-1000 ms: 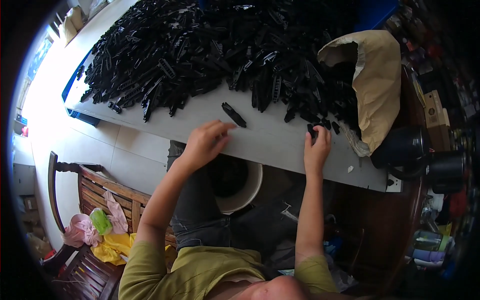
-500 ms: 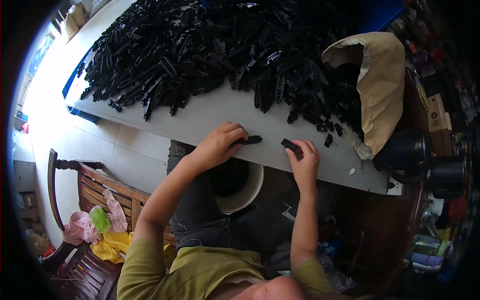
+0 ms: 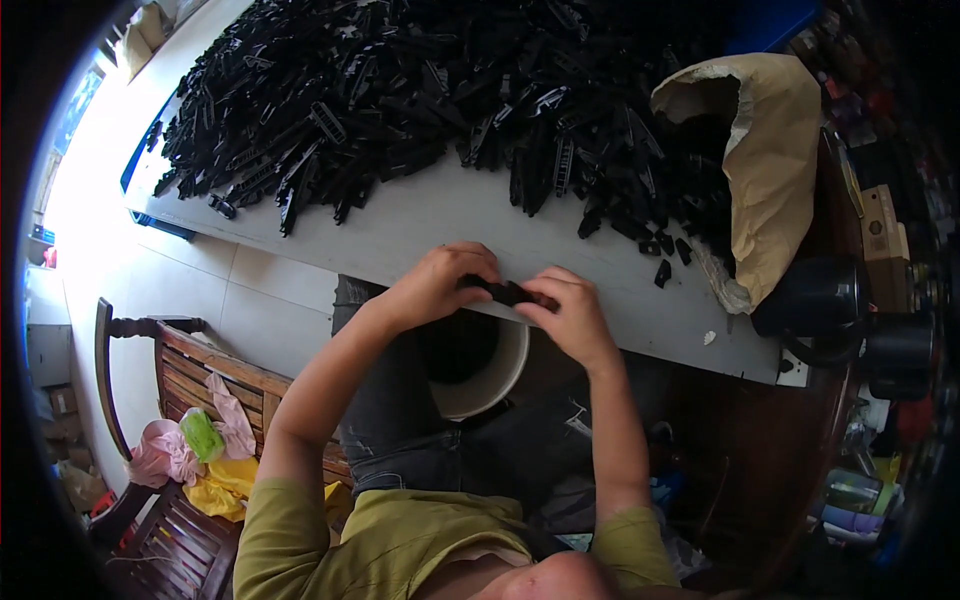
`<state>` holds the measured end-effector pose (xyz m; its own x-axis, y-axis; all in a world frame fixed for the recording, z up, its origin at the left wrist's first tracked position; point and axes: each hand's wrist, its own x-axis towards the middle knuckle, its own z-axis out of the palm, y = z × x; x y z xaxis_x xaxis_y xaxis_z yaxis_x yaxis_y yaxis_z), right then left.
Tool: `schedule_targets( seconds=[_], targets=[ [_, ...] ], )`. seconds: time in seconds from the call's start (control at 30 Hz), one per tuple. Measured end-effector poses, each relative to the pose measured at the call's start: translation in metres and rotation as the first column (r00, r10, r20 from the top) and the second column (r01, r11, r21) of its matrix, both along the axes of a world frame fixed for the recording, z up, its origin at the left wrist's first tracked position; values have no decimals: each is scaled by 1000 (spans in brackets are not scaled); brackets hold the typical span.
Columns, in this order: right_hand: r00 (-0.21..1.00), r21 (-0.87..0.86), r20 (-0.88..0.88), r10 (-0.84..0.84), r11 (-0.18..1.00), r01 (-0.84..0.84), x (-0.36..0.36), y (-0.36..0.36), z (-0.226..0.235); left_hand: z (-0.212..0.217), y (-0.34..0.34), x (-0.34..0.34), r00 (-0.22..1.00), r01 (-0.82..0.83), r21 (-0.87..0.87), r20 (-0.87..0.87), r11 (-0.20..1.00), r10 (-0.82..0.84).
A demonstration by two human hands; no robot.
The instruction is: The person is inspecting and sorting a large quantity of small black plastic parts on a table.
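Note:
Above the near edge of the pale table (image 3: pixel 400 225), my left hand (image 3: pixel 438 287) is closed on a long, narrow black plastic part (image 3: pixel 482 284). My right hand (image 3: pixel 572 312) pinches a shorter black plastic piece (image 3: pixel 516 294). The two parts meet end to end between my fingers; whether they are joined cannot be made out, as fingers cover much of both. Beyond my hands lies a big heap of similar black plastic parts (image 3: pixel 400 110). Several small black pieces (image 3: pixel 662 270) are scattered at its right, by an open brown paper bag (image 3: pixel 785 160).
Below the table edge, between my legs, stands a pale bucket (image 3: pixel 520 365) with a dark inside. Dark round vessels (image 3: pixel 812 300) stand at the right. At the left is a wooden chair (image 3: pixel 225 360) with pink and yellow cloths. A blue tray (image 3: pixel 775 25) sits at the back.
My right hand has moved left with its short black piece, up against the long part in my left hand. The left hand has stayed nearly in place.

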<state>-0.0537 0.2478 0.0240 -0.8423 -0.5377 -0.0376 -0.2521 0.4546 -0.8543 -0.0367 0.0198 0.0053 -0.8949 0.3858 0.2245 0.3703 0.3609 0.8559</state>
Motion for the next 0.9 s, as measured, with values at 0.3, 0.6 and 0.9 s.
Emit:
schedule_targets(
  seconds=[0.3, 0.6, 0.9],
  targets=[
    [970, 4, -224, -93, 995, 97, 5, 1, -7, -5, 5, 1, 999, -48, 16, 22, 999, 48],
    [966, 6, -256, -36, 999, 39, -2, -5, -9, -4, 9, -6, 1000, -9, 25, -1, 1000, 9],
    [682, -44, -514, -520, 810, 584, -10, 64, -23, 5, -17, 30, 993, -33, -90, -116, 995, 22]
  ],
)
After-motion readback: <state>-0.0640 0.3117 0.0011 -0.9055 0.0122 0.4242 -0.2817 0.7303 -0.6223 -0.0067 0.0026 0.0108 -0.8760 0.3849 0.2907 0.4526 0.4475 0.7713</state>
